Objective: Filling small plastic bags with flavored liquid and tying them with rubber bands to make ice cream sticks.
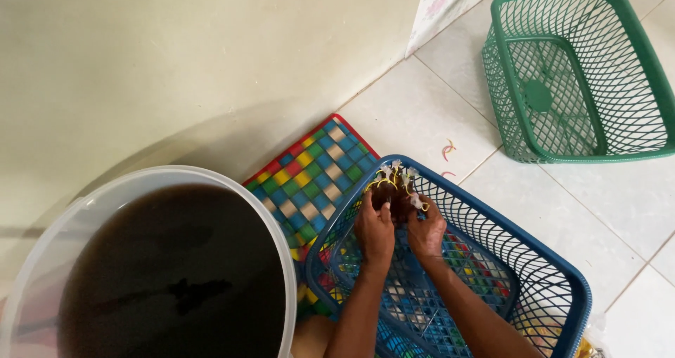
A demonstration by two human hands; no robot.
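While over blue basket (562, 274), both hands (374, 230) (426, 233) — gripping tied bags (395, 186)

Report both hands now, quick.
Left hand: closed on the bunch of small tied bags.
Right hand: closed on the same bunch, over the blue basket.

Soft, even daylight filled the head view, brightest on the white floor tiles (619, 203) at the right. A broad, diffuse shadow lay across the cream wall (176, 63) above the tub (42, 259), fading leftward. The dark liquid (176, 274) carried only faint reflections, no hard glare. Wide-lens bending curved the tub rim and tile lines near the edges. Focus was fair; the 2 hands looked slightly soft.
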